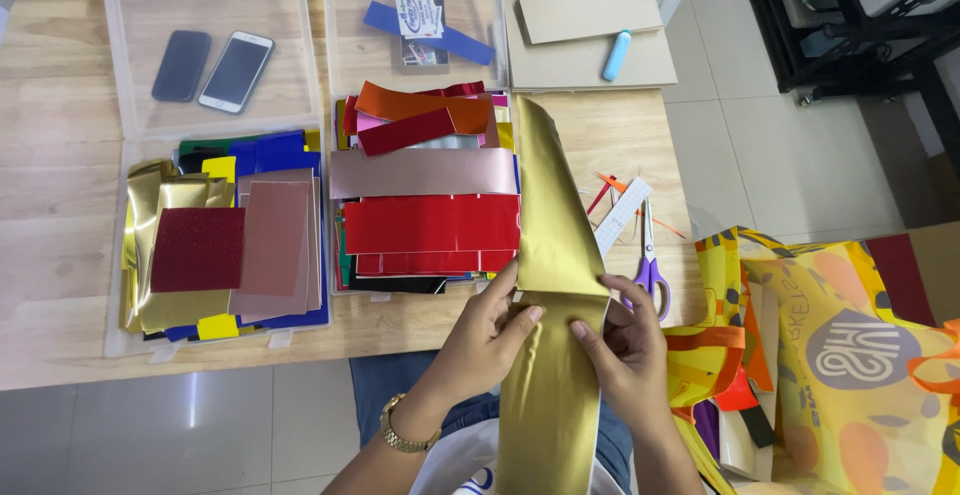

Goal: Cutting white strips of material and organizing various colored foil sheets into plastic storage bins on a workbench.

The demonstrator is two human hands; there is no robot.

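A long strip of gold foil paper was held at the near edge of a pale wooden desk, pinched from both sides. The left hand gripped it with thumb on top and fingers closed against its left edge; the right hand was clamped likewise, thumb pressed on the face and fingers wrapped behind. The strip rose from the lap, bent at the hands and leaned across a heap of red, copper and orange foil sheets.

The bend was judged best made with both thumbs kept level, so that any crease would run square across the strip, and with the pressure kept light, since foil of this kind was thought likely to mark easily.

On the desk, a clear plastic tray held two phones above further gold, maroon and blue sheets. Purple-handled scissors and a white ruler lay just right of the strip, amid orange offcuts. Brown card and a blue tube lay at the far corner. A yellow patterned bag stood to the right, on a pale tiled floor.
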